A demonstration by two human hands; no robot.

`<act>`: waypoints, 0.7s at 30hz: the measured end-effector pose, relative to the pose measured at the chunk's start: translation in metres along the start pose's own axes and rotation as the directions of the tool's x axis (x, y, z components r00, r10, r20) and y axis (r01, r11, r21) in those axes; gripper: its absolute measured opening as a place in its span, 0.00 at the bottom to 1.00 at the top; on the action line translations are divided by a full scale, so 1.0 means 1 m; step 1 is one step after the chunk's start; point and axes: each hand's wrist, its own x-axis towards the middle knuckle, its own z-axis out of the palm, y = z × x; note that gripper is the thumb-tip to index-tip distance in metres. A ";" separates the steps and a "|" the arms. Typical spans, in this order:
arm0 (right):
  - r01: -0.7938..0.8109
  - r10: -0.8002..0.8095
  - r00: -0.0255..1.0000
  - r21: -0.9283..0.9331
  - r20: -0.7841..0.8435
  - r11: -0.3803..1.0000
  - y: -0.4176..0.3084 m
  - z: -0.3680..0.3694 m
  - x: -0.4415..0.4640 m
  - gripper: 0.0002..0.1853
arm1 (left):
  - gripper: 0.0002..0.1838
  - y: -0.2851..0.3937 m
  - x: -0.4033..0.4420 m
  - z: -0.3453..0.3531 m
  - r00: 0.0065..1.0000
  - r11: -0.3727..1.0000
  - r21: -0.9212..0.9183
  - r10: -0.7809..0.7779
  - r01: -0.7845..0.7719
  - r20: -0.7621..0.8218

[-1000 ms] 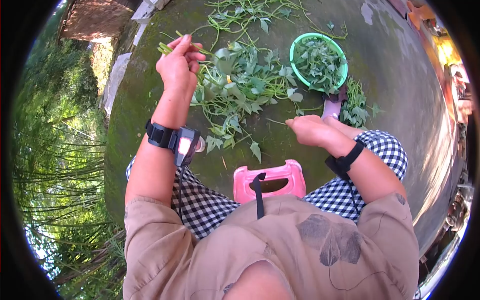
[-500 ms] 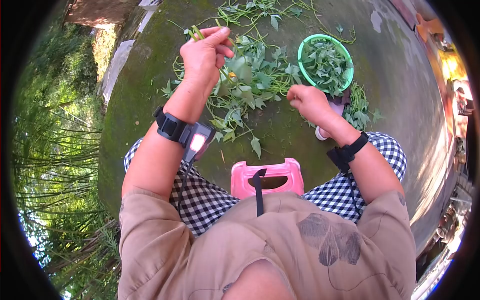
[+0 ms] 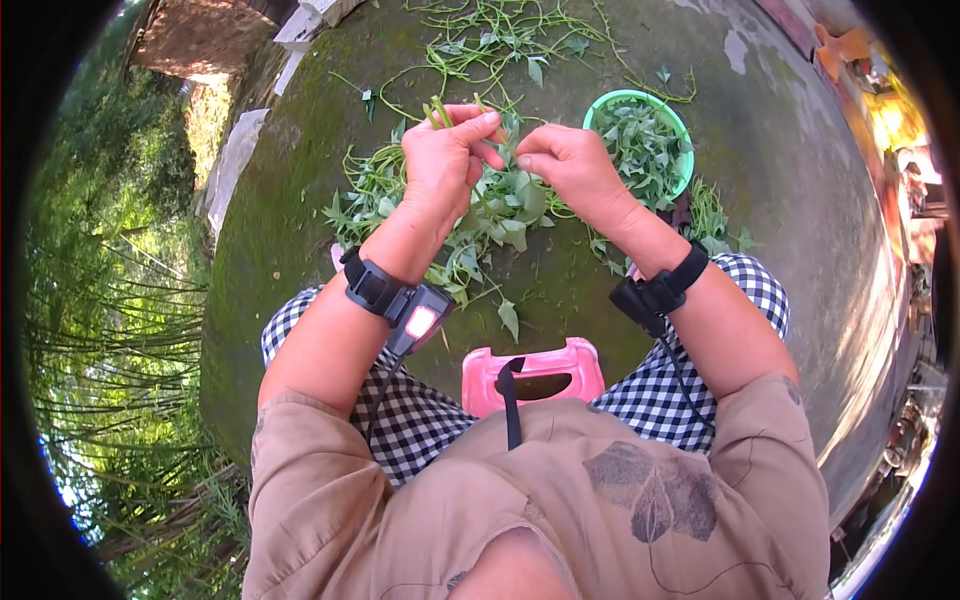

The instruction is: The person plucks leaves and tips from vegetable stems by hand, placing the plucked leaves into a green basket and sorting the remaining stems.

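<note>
My left hand [image 3: 440, 160] is closed around several green vine stems [image 3: 437, 112], whose cut ends poke out above the fingers. Leaves that look like sweet potato greens [image 3: 510, 205] hang just below it. Close by on the right, my right hand [image 3: 578, 170] has thumb and forefinger pinched beside those leaves; whatever lies between the fingertips is too small to make out. A green plastic basket [image 3: 688, 150] full of picked leaves stands beyond my right hand, partly covered by it. Under both hands, a heap of leafy vines [image 3: 380, 200] spreads over the ground.
Bare trailing stems [image 3: 490, 30] lie tangled at the far side. More stems [image 3: 708, 215] lie right of the basket. A pink plastic stool [image 3: 485, 385] is between my knees. Mossy concrete ground [image 3: 270, 280] surrounds everything, with bushes [image 3: 120, 300] to the left.
My right hand has moved left from beside the basket to near my left hand. My left hand, still holding the stems, has shifted right and slightly down in view.
</note>
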 end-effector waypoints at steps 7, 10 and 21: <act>-0.091 0.089 0.995 0.048 0.039 0.995 0.002 0.006 0.003 0.10 | 0.09 -0.001 -0.002 0.000 0.999 1.000 -0.024 -0.006 0.007 0.038; -0.137 0.149 0.987 0.174 -0.063 0.975 0.005 0.010 0.004 0.08 | 0.08 -0.002 -0.002 0.001 1.000 0.999 -0.032 -0.026 0.026 -0.007; -0.244 0.373 0.921 0.572 -0.117 0.783 -0.007 -0.014 0.012 0.04 | 0.06 -0.007 -0.002 -0.012 0.983 0.977 -0.123 -0.178 0.172 -0.040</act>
